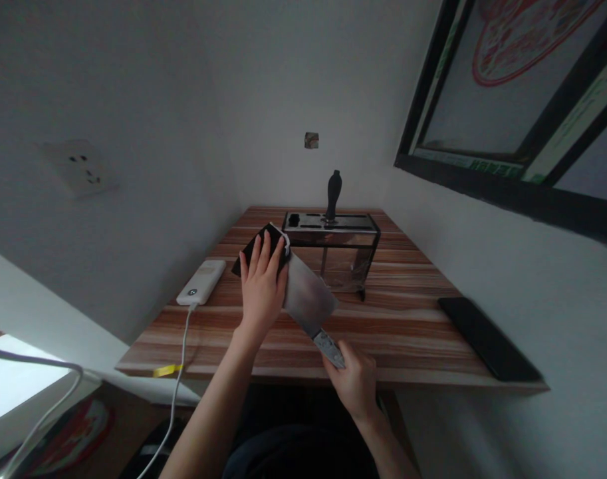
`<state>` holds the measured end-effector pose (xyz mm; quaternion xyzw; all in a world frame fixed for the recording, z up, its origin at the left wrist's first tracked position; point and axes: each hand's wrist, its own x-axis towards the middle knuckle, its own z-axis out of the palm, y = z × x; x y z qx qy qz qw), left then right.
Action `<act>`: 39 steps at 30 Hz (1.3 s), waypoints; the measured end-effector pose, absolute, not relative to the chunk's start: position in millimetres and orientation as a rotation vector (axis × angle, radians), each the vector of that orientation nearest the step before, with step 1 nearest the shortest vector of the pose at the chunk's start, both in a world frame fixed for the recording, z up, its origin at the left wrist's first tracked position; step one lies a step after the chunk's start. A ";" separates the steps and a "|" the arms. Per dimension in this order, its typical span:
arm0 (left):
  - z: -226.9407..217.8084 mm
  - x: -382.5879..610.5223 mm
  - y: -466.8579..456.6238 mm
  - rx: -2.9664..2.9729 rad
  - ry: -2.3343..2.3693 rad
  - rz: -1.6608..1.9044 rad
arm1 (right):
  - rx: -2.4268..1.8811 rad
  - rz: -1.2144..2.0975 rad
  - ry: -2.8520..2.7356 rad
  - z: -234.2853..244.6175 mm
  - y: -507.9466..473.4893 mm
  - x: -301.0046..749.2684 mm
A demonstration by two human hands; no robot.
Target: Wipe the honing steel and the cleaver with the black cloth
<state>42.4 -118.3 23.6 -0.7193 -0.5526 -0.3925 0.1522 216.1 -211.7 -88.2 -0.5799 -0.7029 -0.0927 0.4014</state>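
My right hand [356, 382] is closed round the metal handle of a broad steel cleaver [309, 296], held over the wooden table [407, 319] with the blade pointing up and away. My left hand [262, 286] lies on the upper end of the blade with fingers stretched out, pressing a black cloth with a white edge [270, 239] against it. Behind the blade stands a metal and glass knife holder [333, 249] with one black-handled tool [334, 193] sticking up from a slot.
A white power bank [202, 283] with a white cable [176, 392] lies at the table's left. A black flat phone-like slab [487, 339] rests at the right edge. White walls close in on three sides; a dark window frame [507, 179] is at right.
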 end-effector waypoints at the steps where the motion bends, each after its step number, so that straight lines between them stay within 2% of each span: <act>1: 22.1 45.2 -120.8 -2.066 -1.587 -1.112 | -1.462 -0.233 -1.772 -87.9 -211.7 216.0; 20: -24.8 105.3 -189.0 -2.407 -1.449 -0.906 | -1.451 -0.076 -1.734 -82.7 -212.4 216.6; 39: -26.1 104.1 -194.1 -2.460 -1.443 -0.880 | -1.448 -0.141 -1.748 -83.7 -211.9 216.2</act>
